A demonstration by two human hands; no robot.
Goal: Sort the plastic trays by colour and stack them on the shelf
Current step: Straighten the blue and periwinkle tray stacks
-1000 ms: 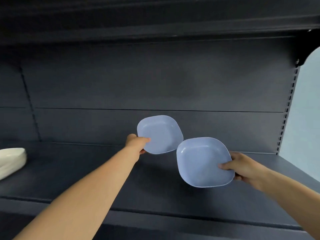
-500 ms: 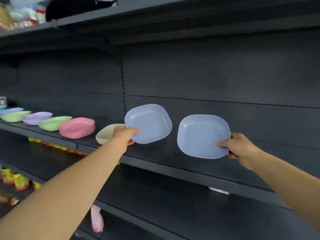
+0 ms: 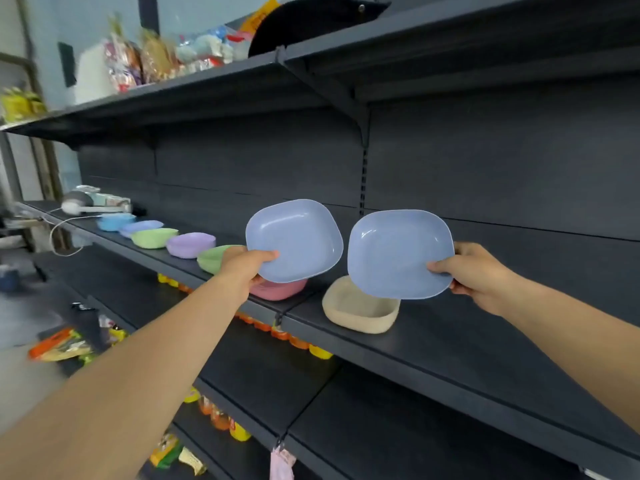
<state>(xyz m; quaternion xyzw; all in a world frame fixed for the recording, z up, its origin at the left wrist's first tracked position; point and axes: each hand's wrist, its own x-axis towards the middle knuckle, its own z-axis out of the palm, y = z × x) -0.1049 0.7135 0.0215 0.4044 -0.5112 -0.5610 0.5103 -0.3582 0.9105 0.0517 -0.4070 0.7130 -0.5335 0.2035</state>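
Observation:
My left hand (image 3: pixel 246 265) pinches the lower edge of a pale blue tray (image 3: pixel 294 237), held up tilted with its hollow towards me. My right hand (image 3: pixel 476 275) pinches a second pale blue tray (image 3: pixel 398 251) the same way, just to the right; the two rims nearly touch. Both hang above the dark middle shelf (image 3: pixel 450 344). On that shelf stands a row of trays: cream (image 3: pixel 360 311), pink (image 3: pixel 277 289) partly behind the left tray, green (image 3: pixel 213 259), purple (image 3: pixel 190 244), another green (image 3: pixel 154 237), pale purple-blue (image 3: pixel 140 226) and light blue (image 3: pixel 114 221).
The shelf runs on bare to the right of the cream tray. An upper shelf (image 3: pixel 207 88) carries packaged goods. Lower shelves hold orange and yellow packets (image 3: pixel 298 341). A white handled tool with a cord (image 3: pixel 74 206) lies at the shelf's far left end.
My view has swung left along the shelf, bringing the whole row of coloured trays and the upper shelf into sight. Both hands still hold the blue trays, now closer together and above the cream and pink trays.

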